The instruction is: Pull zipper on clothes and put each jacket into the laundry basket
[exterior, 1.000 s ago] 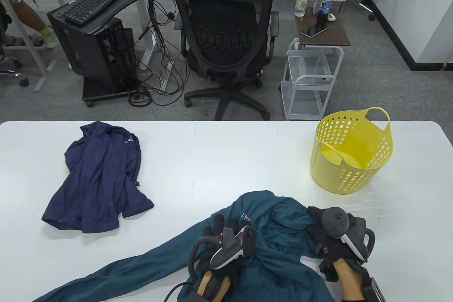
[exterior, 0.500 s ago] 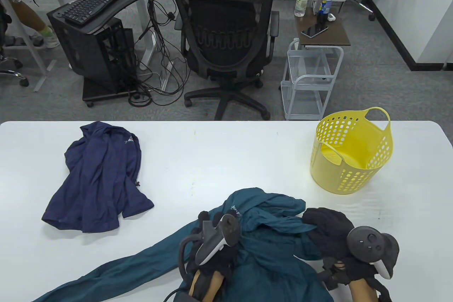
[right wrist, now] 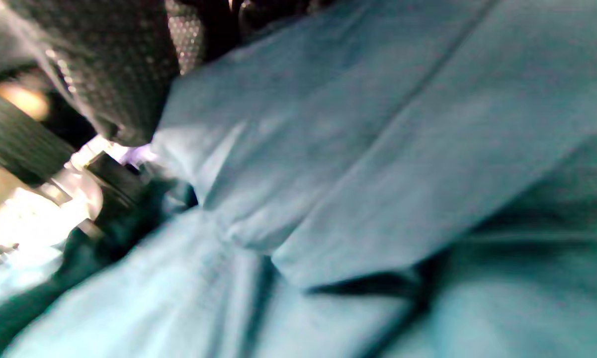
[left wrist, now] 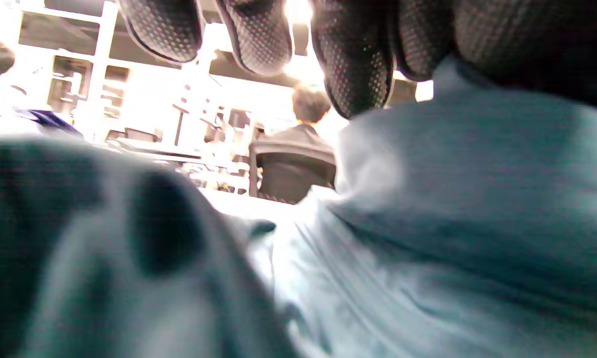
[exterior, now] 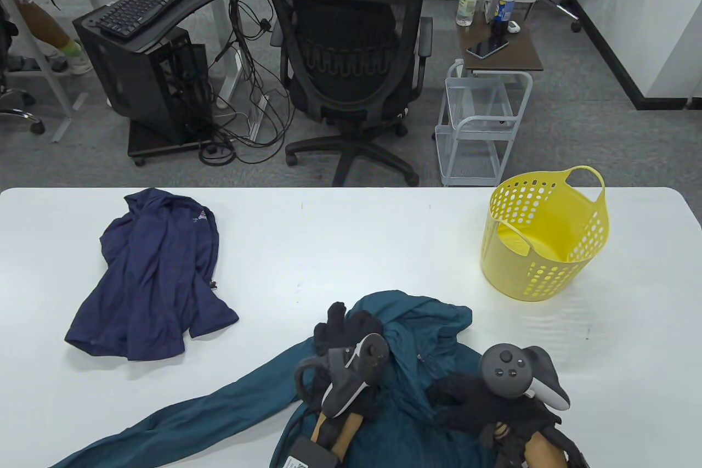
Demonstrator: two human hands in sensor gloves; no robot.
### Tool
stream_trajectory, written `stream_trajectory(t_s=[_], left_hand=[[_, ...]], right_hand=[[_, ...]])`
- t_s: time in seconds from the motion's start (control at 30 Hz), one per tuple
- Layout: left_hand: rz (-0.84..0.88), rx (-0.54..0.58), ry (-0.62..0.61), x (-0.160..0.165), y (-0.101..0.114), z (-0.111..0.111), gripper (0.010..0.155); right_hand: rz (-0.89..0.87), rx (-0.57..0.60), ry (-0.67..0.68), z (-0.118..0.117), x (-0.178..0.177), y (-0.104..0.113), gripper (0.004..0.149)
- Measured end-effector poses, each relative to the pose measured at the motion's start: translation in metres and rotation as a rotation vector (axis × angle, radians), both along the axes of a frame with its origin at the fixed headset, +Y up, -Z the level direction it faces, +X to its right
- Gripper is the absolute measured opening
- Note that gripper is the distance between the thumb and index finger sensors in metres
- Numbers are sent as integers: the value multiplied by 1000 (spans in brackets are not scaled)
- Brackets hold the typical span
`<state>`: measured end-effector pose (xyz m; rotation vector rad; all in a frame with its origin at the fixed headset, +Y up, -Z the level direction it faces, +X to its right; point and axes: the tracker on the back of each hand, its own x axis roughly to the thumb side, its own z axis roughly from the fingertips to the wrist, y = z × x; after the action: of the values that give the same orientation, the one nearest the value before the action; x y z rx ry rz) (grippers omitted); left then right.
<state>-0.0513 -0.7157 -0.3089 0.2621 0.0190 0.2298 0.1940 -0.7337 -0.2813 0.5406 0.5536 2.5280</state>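
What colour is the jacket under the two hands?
Teal, a dark blue-green. The jacket shows best in the table view.

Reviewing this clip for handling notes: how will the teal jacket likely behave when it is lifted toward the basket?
The teal jacket looks thin and crumpled into soft folds, so it will probably sag and bunch rather than hold a shape. One long sleeve trails across the table and will likely dangle or drag. It looks light for its size.

Evenly bright and sharp from above, soft faint shadows under the yellow basket (exterior: 543, 235). Blown-out white glare behind the left-wrist fingers (left wrist: 353, 64) (background washed out). Blurred, smeared teal fabric (right wrist: 378, 149) up close.
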Motion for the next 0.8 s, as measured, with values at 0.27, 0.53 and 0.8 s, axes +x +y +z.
stream_trajectory(t_s=[0.27,0.53,0.8], left_hand=[[43,80,80,-28,5,1,40],[169,69,49,-48,8,4,41],[29,-195,-77,-23,-7,2,57]], right_hand=[[217,-68,-81,-5,8,-11,58],[247,3,-434,-23,80,-9,42],[47,762,-1026,18,152,47,39]])
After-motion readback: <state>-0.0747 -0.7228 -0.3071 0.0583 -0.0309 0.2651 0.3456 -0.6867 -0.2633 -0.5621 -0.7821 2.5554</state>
